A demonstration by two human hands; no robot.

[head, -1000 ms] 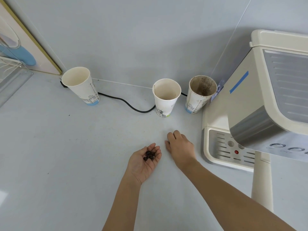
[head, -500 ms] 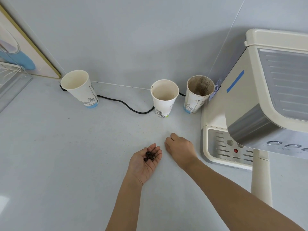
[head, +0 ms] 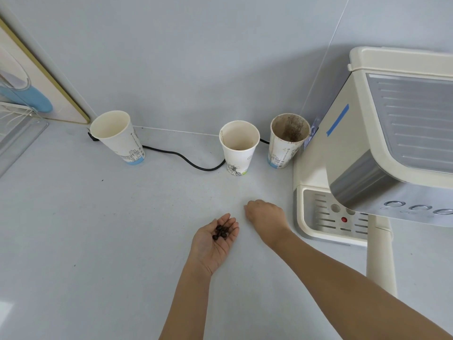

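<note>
My left hand [head: 211,249] lies palm up just above the white counter [head: 98,241], its fingers relaxed and slightly cupped. Several dark coffee beans [head: 220,233] sit on its fingers. My right hand [head: 267,217] is right beside it, palm down on the counter with the fingers curled under. Anything beneath them is hidden. Three paper cups stand along the wall: a clean left cup [head: 117,136], a middle cup [head: 239,148] and a right cup [head: 286,143] stained brown inside.
A cream coffee machine [head: 367,143] fills the right side, its slotted drip tray [head: 326,217] close to my right hand. A black cable [head: 186,160] runs along the wall behind the cups. A framed picture [head: 36,89] and a clear rack [head: 14,128] stand far left.
My right hand's fingers have curled under since a second ago, when they lay stretched out on the counter. My left hand with the beans has stayed put.
</note>
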